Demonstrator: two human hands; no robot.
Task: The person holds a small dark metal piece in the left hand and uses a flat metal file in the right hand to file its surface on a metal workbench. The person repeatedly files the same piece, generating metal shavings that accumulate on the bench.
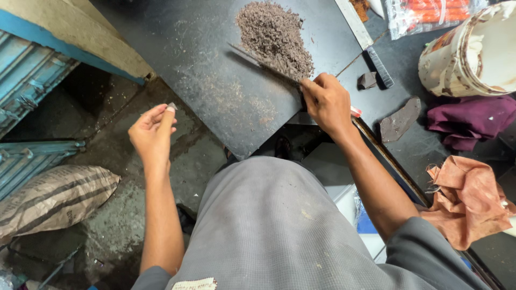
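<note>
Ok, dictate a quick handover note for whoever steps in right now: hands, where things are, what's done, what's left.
Right hand: grips the knife, blade against the brown shavings pile on the dark board.
Left hand: off the board, pinching a small pale piece.
Done: most shavings lie heaped at the board's far end.
Left: thin scattered dust on the board's middle is not yet gathered.
Nearby: two dark chunks to the right.

I see a dark board (215, 80) carrying a heap of brown shavings (275, 36) at its far side. Right of it, the black bench (400, 75) holds two dark slabs (399, 121), a pail (473, 51), a purple cloth (473, 119) and an orange rag (466, 198).
</note>
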